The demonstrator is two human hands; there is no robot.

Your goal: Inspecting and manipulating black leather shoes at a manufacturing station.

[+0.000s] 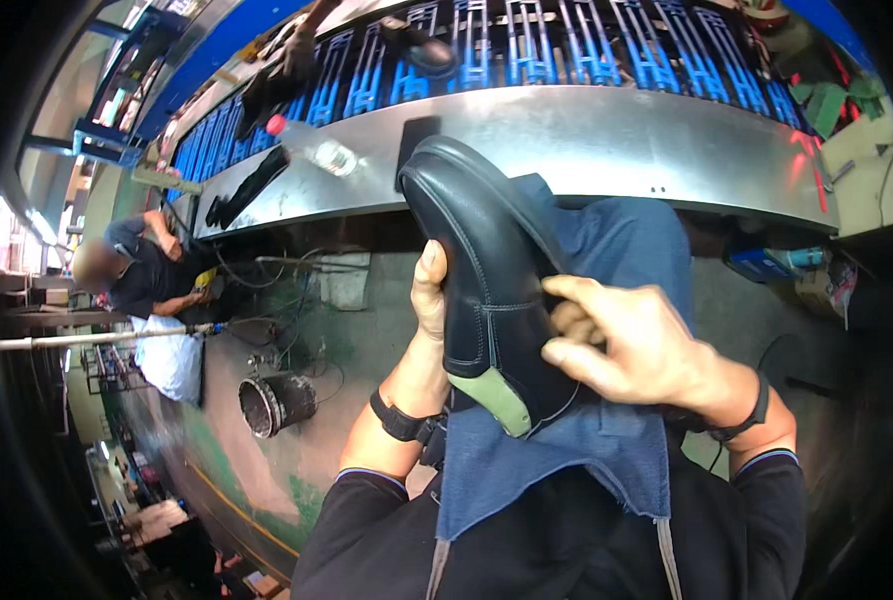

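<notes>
A black leather boot with pale stitching and a light green patch at its near end lies tilted over my lap. Its rounded toe and thick black sole edge point away from me. My left hand grips the boot from the left, thumb up along its side, the other fingers hidden beneath. At the boot's right side is my right hand, slightly blurred, with fingers curled in toward the leather. Whatever those fingers hold, if anything, cannot be made out. A blue denim apron covers my lap under the boot.
Ahead runs a metal ledge beside a conveyor with blue bars. A clear bottle with a red cap and a black strip-like piece lie on it. On the left are a seated person and a dark bucket.
</notes>
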